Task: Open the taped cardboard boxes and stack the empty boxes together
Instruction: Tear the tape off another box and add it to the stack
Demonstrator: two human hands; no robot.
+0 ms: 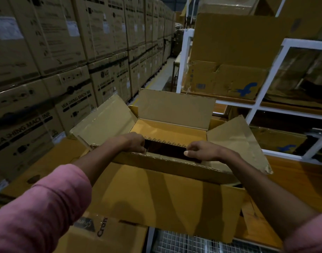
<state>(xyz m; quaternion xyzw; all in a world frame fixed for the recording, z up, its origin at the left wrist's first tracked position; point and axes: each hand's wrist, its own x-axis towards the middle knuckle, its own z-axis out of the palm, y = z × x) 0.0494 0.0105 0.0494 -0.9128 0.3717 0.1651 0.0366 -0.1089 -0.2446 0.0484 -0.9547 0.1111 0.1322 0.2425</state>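
An open cardboard box [174, 105] stands in front of me with its far, left and right flaps folded outward. Its inside looks empty and dark near the front. My left hand [133, 142] grips the near flap's corrugated edge [167, 159] at its left end. My right hand [202, 150] curls over the same edge further right, thumb pressed on top. The near flap's face [165, 198] slopes down toward me. Both forearms reach forward out of pink sleeves.
Tall stacks of washing machine cartons [56, 70] wall the left side, with an aisle [162, 73] running away behind. A white metal rack [257, 106] holding flattened boxes stands at right. Another carton [101, 234] sits below left, and wire mesh [193, 243] shows beneath.
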